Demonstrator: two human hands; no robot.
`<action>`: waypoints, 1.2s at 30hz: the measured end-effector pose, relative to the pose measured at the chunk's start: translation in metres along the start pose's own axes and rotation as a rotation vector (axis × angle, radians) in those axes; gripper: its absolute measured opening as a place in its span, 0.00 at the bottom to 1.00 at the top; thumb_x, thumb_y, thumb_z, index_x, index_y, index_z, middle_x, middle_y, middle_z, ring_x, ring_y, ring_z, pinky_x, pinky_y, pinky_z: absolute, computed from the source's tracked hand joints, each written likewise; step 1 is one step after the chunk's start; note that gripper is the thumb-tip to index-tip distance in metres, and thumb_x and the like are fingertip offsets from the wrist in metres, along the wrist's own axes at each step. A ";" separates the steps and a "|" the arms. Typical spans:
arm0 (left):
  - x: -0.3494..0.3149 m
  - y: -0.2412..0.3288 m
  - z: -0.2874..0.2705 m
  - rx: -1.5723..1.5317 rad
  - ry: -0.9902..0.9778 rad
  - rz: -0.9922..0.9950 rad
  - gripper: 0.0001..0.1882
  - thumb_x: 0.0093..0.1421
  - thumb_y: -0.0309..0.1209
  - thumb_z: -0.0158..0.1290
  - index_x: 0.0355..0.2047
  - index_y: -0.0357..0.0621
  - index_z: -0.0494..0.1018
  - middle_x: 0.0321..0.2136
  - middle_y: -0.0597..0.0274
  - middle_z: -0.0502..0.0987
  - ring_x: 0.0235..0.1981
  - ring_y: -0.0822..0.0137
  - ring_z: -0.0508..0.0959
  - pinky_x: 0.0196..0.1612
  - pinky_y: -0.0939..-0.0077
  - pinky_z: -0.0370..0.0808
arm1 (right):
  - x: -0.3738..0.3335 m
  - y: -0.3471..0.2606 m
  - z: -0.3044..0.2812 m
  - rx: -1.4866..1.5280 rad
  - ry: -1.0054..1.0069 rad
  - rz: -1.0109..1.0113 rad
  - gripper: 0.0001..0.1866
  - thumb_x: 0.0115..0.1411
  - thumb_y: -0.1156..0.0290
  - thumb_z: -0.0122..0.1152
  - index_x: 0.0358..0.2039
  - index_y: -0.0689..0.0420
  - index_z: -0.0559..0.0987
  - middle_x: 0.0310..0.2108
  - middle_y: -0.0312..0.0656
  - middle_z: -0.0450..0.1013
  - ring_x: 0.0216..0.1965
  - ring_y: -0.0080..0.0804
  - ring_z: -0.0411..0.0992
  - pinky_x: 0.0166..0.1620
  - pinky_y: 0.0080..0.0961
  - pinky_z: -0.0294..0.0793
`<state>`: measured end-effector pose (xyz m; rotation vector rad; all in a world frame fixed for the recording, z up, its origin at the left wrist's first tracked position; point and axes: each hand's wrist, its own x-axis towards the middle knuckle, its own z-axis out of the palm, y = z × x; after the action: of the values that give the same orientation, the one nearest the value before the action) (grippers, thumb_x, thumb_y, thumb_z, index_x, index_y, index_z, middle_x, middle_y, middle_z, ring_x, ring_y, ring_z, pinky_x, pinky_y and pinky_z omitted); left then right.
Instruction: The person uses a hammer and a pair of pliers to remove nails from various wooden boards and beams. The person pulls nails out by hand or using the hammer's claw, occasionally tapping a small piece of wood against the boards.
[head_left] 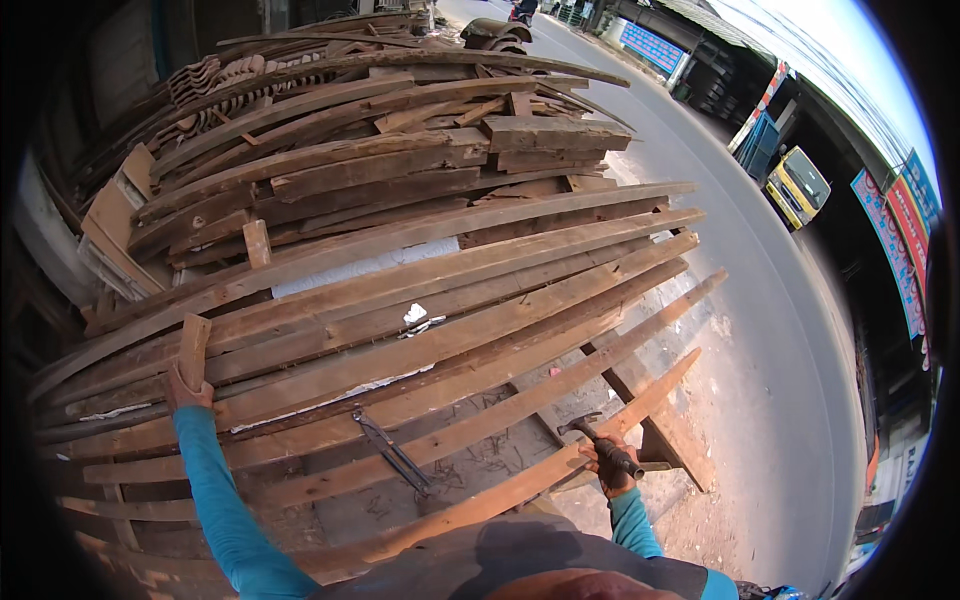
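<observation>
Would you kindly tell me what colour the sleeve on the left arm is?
The left sleeve is teal, best seen in the head view.

Here's the block (194, 345), a short brown piece of wood gripped around its lower end, its bare upper end leaning slightly right among the long timbers on the left. Over to the right, the hammer (619, 457): curved metal head up and to the left, dark handle sloping down to the right, held firmly, its head by the edge of the nearest plank (515, 488). Contact there? Can't tell! And that plank, long, narrow, warm brown, runs slantwise, its right end higher in view, passing beneath the hammer.
</observation>
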<state>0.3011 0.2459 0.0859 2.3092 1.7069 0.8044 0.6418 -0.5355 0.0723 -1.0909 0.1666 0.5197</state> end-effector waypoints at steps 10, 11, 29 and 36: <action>-0.321 0.198 -0.005 -1.256 -0.586 -0.303 0.29 0.61 0.37 0.59 0.58 0.39 0.65 0.39 0.55 0.78 0.34 0.66 0.79 0.35 0.70 0.81 | 0.050 -0.064 0.013 -0.122 -0.435 -0.036 0.33 0.68 0.47 0.54 0.64 0.56 0.66 0.52 0.54 0.76 0.55 0.44 0.77 0.43 0.34 0.81; -0.355 0.214 -0.005 -1.233 -0.603 -0.238 0.30 0.60 0.42 0.61 0.57 0.39 0.66 0.36 0.57 0.77 0.33 0.66 0.79 0.36 0.69 0.80 | 0.051 -0.076 0.023 -0.108 -0.459 -0.029 0.33 0.68 0.47 0.54 0.64 0.56 0.66 0.52 0.54 0.76 0.55 0.44 0.77 0.43 0.34 0.81; -0.600 0.406 0.043 -0.553 -1.231 0.089 0.46 0.57 0.51 0.62 0.64 0.26 0.60 0.51 0.29 0.76 0.55 0.38 0.77 0.57 0.55 0.73 | 0.017 -0.194 -0.094 -0.725 0.072 -0.490 0.21 0.63 0.60 0.70 0.48 0.63 0.81 0.33 0.36 0.75 0.34 0.26 0.73 0.40 0.27 0.74; -0.585 0.380 0.058 -0.458 -1.197 0.249 0.45 0.57 0.49 0.62 0.68 0.38 0.60 0.62 0.36 0.68 0.65 0.42 0.68 0.68 0.58 0.64 | 0.017 -0.161 -0.097 -0.582 0.279 -0.761 0.13 0.64 0.65 0.68 0.31 0.59 0.75 0.21 0.32 0.69 0.21 0.18 0.65 0.25 0.19 0.64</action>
<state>0.5296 -0.4117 0.0105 1.9517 0.6298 -0.2047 0.7453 -0.6730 0.1497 -1.6767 -0.1735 -0.2981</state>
